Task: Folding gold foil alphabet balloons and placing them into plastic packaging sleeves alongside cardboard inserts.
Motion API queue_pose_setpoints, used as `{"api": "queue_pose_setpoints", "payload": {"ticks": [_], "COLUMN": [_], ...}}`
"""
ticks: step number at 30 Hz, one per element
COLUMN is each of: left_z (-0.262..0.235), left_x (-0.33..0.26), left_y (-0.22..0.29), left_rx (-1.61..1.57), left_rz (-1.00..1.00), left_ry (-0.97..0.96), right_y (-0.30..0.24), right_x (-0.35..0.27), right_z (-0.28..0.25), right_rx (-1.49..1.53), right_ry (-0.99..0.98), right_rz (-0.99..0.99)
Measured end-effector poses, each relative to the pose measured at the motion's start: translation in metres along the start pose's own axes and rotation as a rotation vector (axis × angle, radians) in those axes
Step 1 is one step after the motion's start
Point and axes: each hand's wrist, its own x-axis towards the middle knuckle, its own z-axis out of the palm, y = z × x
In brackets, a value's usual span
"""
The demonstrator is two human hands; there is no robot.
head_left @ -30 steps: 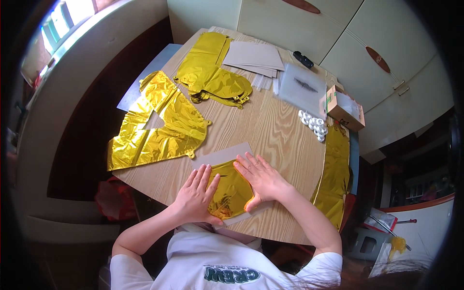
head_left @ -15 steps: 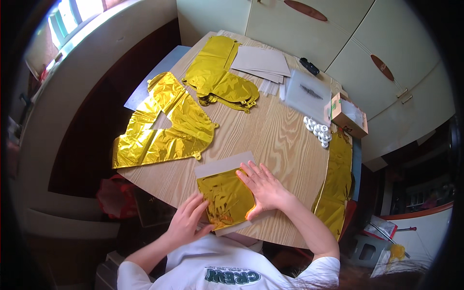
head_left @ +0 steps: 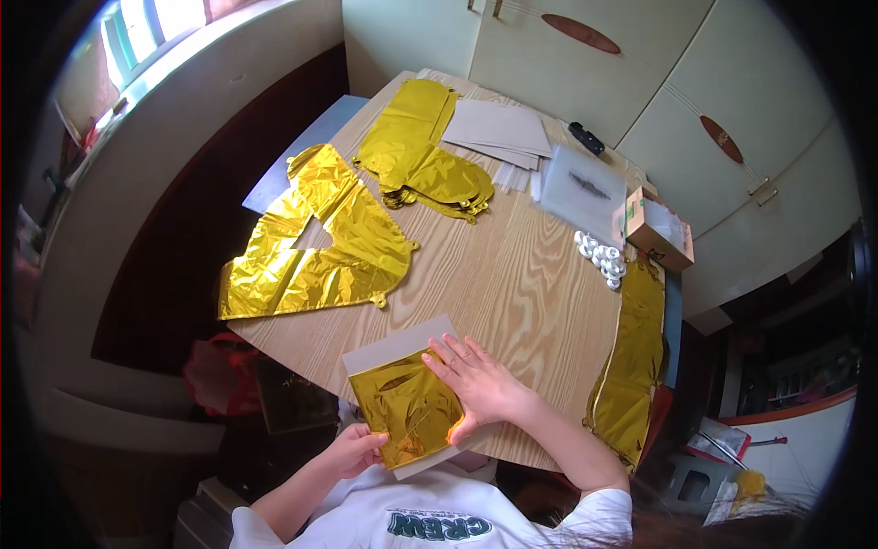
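Note:
At the table's near edge a gold foil balloon (head_left: 407,412), folded into a rectangle, lies on a grey card (head_left: 402,342). The card shows beyond the foil at its far and near ends; I cannot tell whether the foil goes round underneath. My left hand (head_left: 352,450) pinches the near left edge of the foil between thumb and fingers. Spread flat, my right hand (head_left: 483,384) presses on the right side, its fingertips on the foil's far right corner and its thumb by the right edge.
A gold foil balloon with an opening (head_left: 352,261) lies at left. Stacked gold balloons (head_left: 412,137), grey cards (head_left: 498,128) and a clear plastic sheet (head_left: 576,188) lie farther back. White rolls (head_left: 599,256), a small carton (head_left: 660,229) and a long gold foil (head_left: 633,357) line the right edge.
The card and folded foil have shifted toward me and left, with my right hand on them. My left hand has gone from fingers spread on the foil to pinching its edge.

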Motion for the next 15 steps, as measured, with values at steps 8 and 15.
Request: {"api": "queue_pose_setpoints", "payload": {"ticks": [8, 15], "left_z": [0.009, 0.012], "left_x": [0.001, -0.007], "left_y": [0.001, 0.003], "left_rx": [0.235, 0.371], "left_rz": [0.100, 0.223], "left_ry": [0.061, 0.150], "right_y": [0.012, 0.205], "right_x": [0.000, 0.005], "right_z": [-0.017, -0.079], "right_rx": [0.061, 0.334], "right_ry": [-0.023, 0.530], "right_rz": [-0.097, 0.469]}}
